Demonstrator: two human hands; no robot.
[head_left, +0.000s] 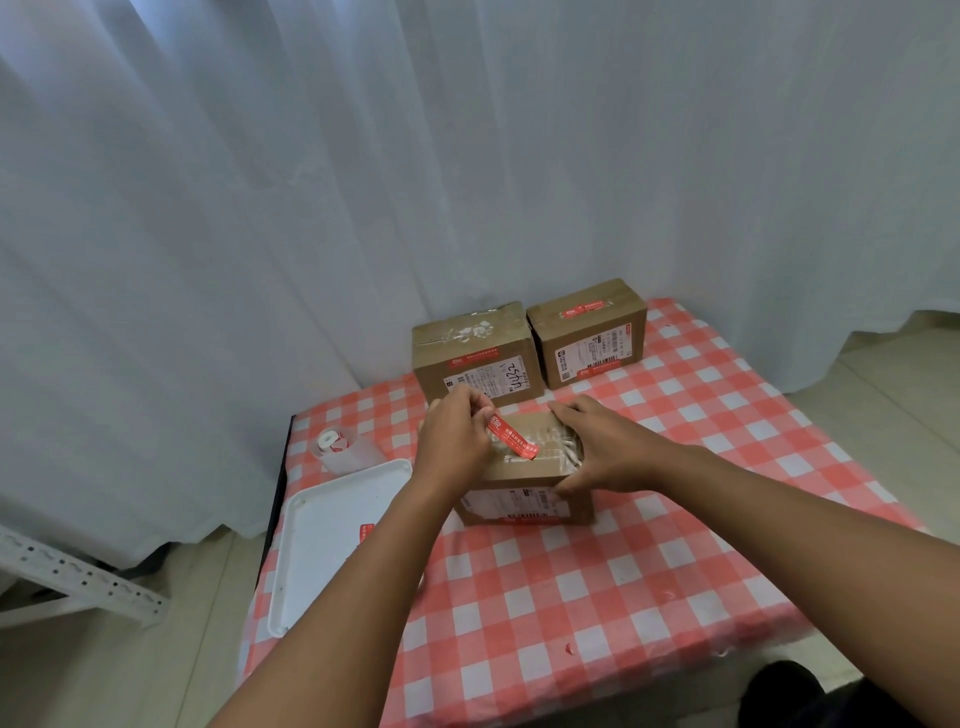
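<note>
On the checked tablecloth, the cardboard box is pressed down by the spread right hand, evidently to keep it from sliding, while in the left hand the raised end of the red tape strip on its lid is pinched for peeling.

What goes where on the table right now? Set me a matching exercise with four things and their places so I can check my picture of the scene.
Things:
1. red tape strip
2. white tray
3. tape roll
4. box with handwriting

Places:
A. at the far left of the table, beyond the white tray
B. pinched by the left hand over the nearest box
C. behind the nearest box, by the curtain
D. flat on the table, left of the nearest box

Pairs: 1-B, 2-D, 3-A, 4-C
</note>
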